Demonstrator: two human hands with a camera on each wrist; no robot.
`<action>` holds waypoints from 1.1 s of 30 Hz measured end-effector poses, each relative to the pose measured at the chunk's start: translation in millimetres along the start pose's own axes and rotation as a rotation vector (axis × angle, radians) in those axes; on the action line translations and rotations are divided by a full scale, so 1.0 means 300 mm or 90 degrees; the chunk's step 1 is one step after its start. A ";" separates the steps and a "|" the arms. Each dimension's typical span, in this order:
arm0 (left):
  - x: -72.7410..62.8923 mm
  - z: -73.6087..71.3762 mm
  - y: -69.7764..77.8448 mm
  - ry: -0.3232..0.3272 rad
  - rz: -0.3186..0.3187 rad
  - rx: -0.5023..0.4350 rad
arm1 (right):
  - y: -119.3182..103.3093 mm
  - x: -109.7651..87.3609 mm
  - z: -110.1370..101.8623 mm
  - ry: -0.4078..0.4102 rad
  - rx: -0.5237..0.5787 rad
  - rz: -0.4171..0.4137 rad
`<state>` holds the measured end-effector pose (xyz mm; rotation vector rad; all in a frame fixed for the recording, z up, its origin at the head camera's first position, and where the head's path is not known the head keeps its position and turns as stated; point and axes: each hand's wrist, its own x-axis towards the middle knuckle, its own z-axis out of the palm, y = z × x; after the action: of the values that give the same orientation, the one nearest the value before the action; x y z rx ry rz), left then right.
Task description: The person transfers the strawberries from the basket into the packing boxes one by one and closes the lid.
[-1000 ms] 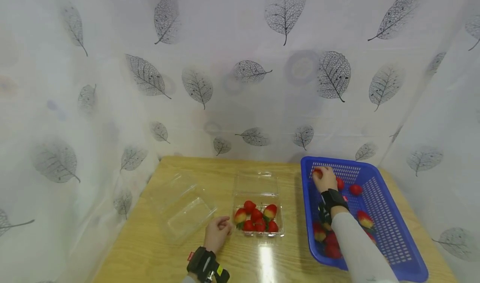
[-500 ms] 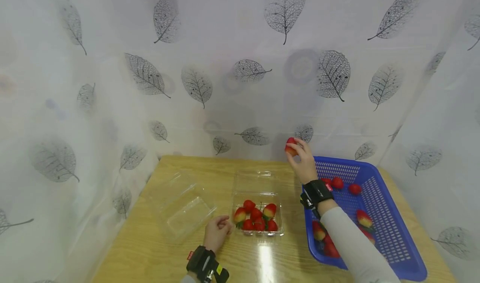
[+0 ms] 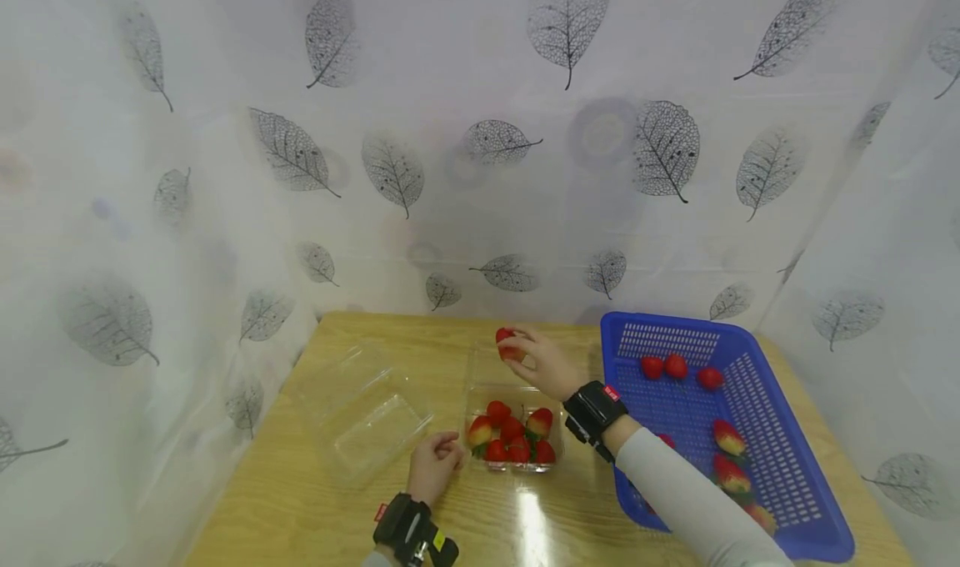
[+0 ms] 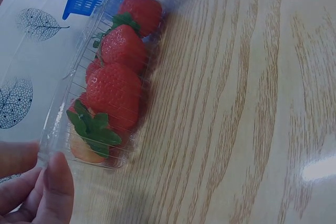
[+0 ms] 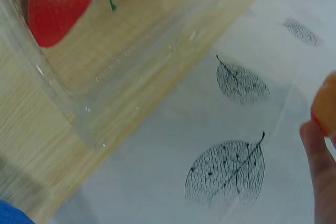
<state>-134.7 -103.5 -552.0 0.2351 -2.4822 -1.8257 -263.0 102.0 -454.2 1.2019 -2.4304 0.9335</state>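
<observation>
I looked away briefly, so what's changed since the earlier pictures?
The right hand, already gripping a strawberry, lifted it from the blue basket and carried it left, towards the open clear box. The left hand, the boxed strawberries and the other clear container stayed put.

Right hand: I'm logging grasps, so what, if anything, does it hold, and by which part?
The right hand pinches a strawberry by its sides; whether near the stem end cannot be told.
</observation>
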 end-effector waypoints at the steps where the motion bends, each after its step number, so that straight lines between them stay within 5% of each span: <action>1: 0.000 0.000 0.000 -0.001 0.000 -0.001 | -0.008 -0.004 0.010 -0.035 -0.005 -0.003; 5: -0.001 -0.002 -0.002 -0.008 0.000 -0.007 | -0.024 -0.024 0.052 -0.159 -0.043 -0.019; 9: 0.000 -0.001 -0.005 -0.008 0.004 -0.007 | -0.016 -0.048 0.104 -0.254 -0.012 -0.012; 15: 0.004 0.002 -0.013 -0.007 0.019 -0.028 | -0.004 -0.088 0.154 -0.340 0.008 0.047; 20: 0.004 0.002 -0.011 -0.009 0.026 -0.055 | -0.005 -0.099 0.172 -0.375 -0.001 0.067; 28: 0.002 0.003 -0.006 -0.009 0.020 -0.054 | -0.005 -0.109 0.193 -0.360 -0.015 0.043; 33: -0.020 -0.008 0.054 -0.013 0.025 -0.053 | -0.007 -0.120 0.200 -0.348 -0.012 0.026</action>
<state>-129.8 -100.1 -535.7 0.1640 -2.3979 -1.9204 -236.8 83.8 -516.5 1.5699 -2.8728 0.6476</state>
